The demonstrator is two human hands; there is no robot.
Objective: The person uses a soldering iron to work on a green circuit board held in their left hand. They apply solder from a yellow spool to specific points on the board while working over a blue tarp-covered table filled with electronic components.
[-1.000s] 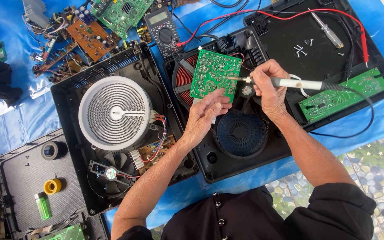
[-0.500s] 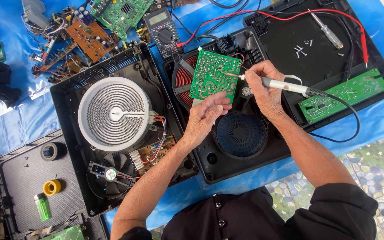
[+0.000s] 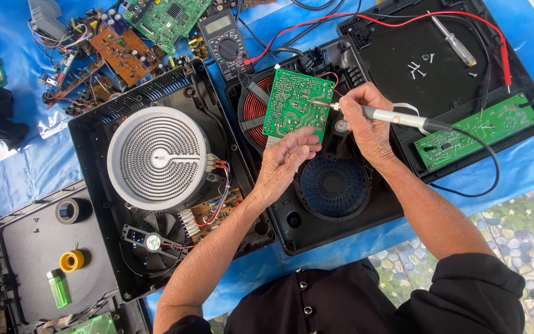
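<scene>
While the left hand (image 3: 285,162) props the green board (image 3: 296,106) by its near edge, the right hand (image 3: 366,120) sets the iron (image 3: 385,115) tip on the board's right edge

Both hands are closed: left fingers pinch the board, held tilted over the red coil (image 3: 256,110) of the open cooker (image 3: 316,154) at centre; the right fist grips the iron like a pen. The step looks like soldering a joint near that edge. Next likely calls for a steady board and a brief, precise touch. A meter (image 3: 227,44) lies far, a white heater (image 3: 157,158) left, a green strip (image 3: 477,130) right
</scene>
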